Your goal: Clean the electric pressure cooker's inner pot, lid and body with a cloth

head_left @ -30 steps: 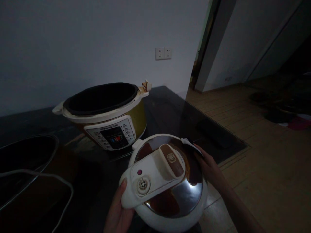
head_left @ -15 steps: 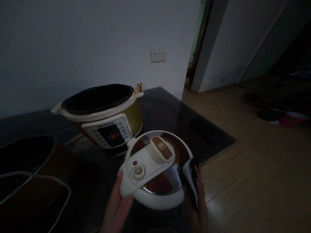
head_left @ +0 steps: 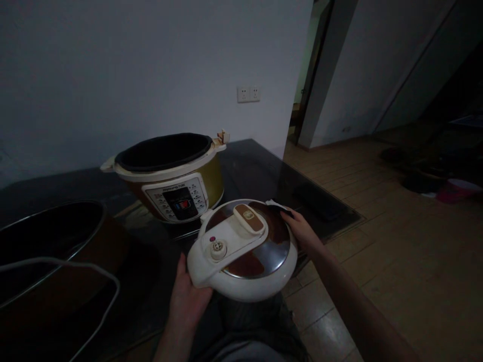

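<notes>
A white and brown pressure cooker lid (head_left: 260, 266) with a shiny metal top is held up over the front of the dark table. My left hand (head_left: 188, 296) grips its left end beneath the steam valve, thumb up along the side. At the lid's far right edge, my right hand (head_left: 300, 229) presses a dark and white cloth (head_left: 279, 205) against the rim, its fingers closed on the cloth. Behind the lid stands the pressure cooker (head_left: 173, 191), without its lid, its dark inside showing and its control panel facing me.
A large dark pot (head_left: 86, 236) stands at the left, with a white cable (head_left: 90, 265) looping across it. The black table (head_left: 260, 166) meets a wall with a double socket (head_left: 248, 94). Tiled floor (head_left: 396, 251) lies to the right, with a pink basin (head_left: 456, 191) farther off.
My right hand has slid the cloth from the lid's right side up to its far edge. The lid has tilted slightly and my view has shifted a little.
</notes>
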The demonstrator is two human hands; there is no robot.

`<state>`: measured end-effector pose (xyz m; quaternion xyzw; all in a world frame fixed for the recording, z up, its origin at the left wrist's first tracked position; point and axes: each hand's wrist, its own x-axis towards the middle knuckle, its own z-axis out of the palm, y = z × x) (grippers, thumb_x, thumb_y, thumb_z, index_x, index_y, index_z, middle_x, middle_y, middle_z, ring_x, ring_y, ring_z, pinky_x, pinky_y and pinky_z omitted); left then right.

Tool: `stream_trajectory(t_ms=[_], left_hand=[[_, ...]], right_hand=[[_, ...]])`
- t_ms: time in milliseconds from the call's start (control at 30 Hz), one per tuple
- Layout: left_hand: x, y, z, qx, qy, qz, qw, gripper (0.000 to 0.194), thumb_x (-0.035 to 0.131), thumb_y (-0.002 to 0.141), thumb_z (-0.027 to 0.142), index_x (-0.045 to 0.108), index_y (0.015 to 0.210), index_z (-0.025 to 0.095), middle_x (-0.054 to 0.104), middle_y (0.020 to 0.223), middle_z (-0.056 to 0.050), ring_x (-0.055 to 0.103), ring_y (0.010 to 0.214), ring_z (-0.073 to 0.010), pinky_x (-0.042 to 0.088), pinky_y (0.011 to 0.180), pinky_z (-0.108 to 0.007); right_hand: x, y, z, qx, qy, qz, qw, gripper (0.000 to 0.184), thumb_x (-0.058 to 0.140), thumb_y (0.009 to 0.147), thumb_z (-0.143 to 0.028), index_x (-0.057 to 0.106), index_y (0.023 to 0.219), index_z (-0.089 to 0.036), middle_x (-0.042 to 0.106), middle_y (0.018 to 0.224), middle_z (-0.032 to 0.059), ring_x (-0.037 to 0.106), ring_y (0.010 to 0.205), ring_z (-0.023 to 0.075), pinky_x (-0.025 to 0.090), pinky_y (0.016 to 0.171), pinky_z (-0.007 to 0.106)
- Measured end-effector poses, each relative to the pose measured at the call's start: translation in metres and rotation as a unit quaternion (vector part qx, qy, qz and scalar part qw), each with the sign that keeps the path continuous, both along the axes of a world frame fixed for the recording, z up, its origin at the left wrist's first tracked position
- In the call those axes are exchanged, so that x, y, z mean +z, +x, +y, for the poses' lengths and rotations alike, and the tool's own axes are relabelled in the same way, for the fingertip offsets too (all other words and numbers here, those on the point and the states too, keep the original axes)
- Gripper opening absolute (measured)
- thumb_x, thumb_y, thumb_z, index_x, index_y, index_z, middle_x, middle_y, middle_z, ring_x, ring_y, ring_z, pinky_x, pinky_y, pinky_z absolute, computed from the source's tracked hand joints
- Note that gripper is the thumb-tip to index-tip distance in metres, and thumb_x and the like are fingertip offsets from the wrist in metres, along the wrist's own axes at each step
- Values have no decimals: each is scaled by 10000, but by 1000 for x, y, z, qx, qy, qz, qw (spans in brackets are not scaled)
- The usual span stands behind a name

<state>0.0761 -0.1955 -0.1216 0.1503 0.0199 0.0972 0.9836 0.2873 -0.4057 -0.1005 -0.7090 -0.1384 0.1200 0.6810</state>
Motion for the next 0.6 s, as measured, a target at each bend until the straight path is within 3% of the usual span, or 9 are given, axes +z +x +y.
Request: stream_trajectory(t_ms=[167, 300, 367, 467, 600], left_hand=[[11, 4, -12, 37, -25, 43, 998, 470, 243, 979, 319, 619, 1236, 203, 703, 1094, -76, 643, 1074, -227, 224, 1129, -455], [30, 7, -29, 104, -19, 135, 985, 447, 285, 960, 240, 514, 1342, 193, 710, 1091, -85, 672, 1015, -232, 312, 1091, -468], [37, 8, -36, 122, -23, 176, 977, 449, 292, 953, 215, 507, 1347, 195, 706, 1108, -84, 685, 982, -222, 358, 1067, -448], [41, 8, -43, 125, -27, 190, 973, 458, 292, 938, 173, 526, 1330, 219, 703, 1127, -63, 672, 1014, -205, 391, 1046, -407], [31, 8, -45, 114, 1, 173, 978, 452, 309, 921, 216, 560, 1297, 228, 699, 1143, -49, 628, 1103, -217, 387, 1051, -409]], right_hand=[[-7, -50, -31, -57, -1, 8, 998, 495, 540, 818, -526, 614, 1211, -235, 665, 1190, 42, 606, 1108, 291, 522, 886, 432], [-35, -109, -36, -199, -43, -80, 976, 516, 357, 926, -483, 419, 1399, -287, 561, 1336, 31, 524, 1226, 269, 515, 916, 430], [-46, -136, -28, -227, -59, -132, 963, 544, 299, 948, -438, 243, 1476, -319, 389, 1477, 7, 378, 1343, 265, 431, 1017, 485], [-54, -167, -12, -213, -56, -250, 943, 550, 351, 941, -327, 202, 1465, -398, 217, 1552, -40, 166, 1426, 280, 230, 1106, 598], [-58, -185, -1, -134, -95, -437, 884, 560, 421, 893, -288, 311, 1437, -363, 277, 1533, -8, 68, 1438, 312, 20, 1105, 664]])
